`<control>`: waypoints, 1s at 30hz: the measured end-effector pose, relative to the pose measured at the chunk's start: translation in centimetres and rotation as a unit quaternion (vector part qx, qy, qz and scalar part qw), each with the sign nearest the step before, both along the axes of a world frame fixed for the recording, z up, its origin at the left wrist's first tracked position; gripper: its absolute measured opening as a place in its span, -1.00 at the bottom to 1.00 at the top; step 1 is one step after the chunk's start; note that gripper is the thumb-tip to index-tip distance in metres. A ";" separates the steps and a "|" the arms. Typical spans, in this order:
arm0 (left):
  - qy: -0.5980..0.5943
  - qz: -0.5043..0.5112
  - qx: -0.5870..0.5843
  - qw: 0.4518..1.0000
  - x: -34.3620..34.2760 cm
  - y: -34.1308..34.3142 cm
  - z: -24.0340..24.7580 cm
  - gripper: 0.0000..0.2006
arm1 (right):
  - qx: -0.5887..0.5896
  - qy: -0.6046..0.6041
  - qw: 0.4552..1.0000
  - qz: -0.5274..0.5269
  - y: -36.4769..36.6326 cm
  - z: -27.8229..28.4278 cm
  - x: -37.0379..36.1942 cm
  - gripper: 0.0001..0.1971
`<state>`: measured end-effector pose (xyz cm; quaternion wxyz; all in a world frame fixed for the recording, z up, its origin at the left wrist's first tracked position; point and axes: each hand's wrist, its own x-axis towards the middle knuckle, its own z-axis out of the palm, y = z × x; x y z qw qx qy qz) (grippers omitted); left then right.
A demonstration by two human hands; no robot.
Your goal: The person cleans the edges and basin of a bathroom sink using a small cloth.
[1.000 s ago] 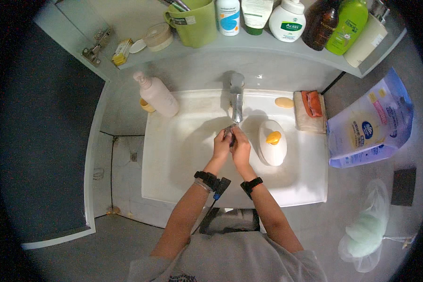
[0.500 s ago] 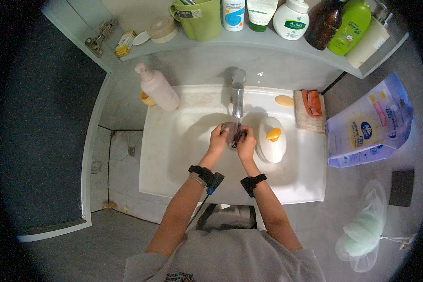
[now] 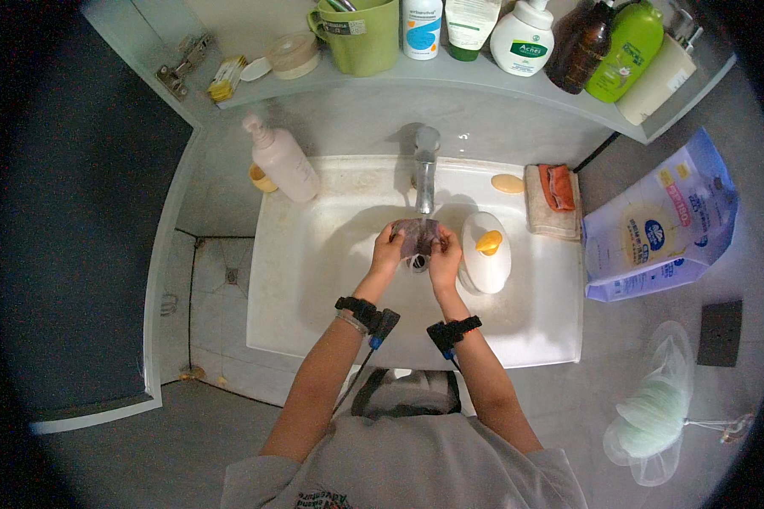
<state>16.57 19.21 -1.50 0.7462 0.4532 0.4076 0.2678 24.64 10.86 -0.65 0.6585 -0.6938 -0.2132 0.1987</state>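
Note:
Beneath the running faucet (image 3: 425, 174), a small dark purple-grey cloth (image 3: 418, 237) is stretched between my two hands. My left hand (image 3: 387, 253) pinches its left edge and my right hand (image 3: 444, 257) grips its right edge. Water falls onto the cloth, just above the drain (image 3: 416, 264) of the white sink (image 3: 314, 314). A white bottle with a yellow top (image 3: 486, 276) stands in the basin, close to the right of my right hand. Black bands with small devices circle both my wrists.
On the sink's back left corner stands a pale pink pump bottle (image 3: 286, 163). A bar of soap (image 3: 508, 183) and a folded beige cloth (image 3: 552, 219) lie on the right rim, by a purple package (image 3: 662, 220). A shelf (image 3: 348, 89) of bottles crosses above. A mesh bath sponge (image 3: 651, 416) hangs right.
The cloth, bunched between my fingers before, is now spread flatter and wider under the water. My hands stay at nearly the same place; the whole view has shifted slightly.

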 end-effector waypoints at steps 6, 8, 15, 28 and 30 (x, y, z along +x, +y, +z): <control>-0.066 -0.030 -0.157 0.985 -1.9 -0.1 1.0 -0.58 | -0.027 -0.032 0.989 0.144 -1.0 3.2 -2.4 -0.75; -0.081 -0.012 -0.151 0.985 -2.5 -0.6 1.4 -0.63 | -0.035 -0.065 0.986 0.150 -1.1 4.7 -2.7 -0.74; -0.046 0.054 -0.145 0.987 -6.0 -1.5 2.2 -0.60 | -0.106 -0.335 0.935 0.058 2.4 12.9 0.0 -0.51; -0.098 0.074 -0.103 0.987 -9.9 -2.2 3.4 -0.66 | -0.257 -0.415 0.868 0.095 3.2 13.4 0.2 -0.41; -0.097 0.091 -0.100 0.986 -10.0 -2.5 4.0 -0.72 | -0.195 -0.385 0.897 0.097 2.6 12.6 -0.2 -0.44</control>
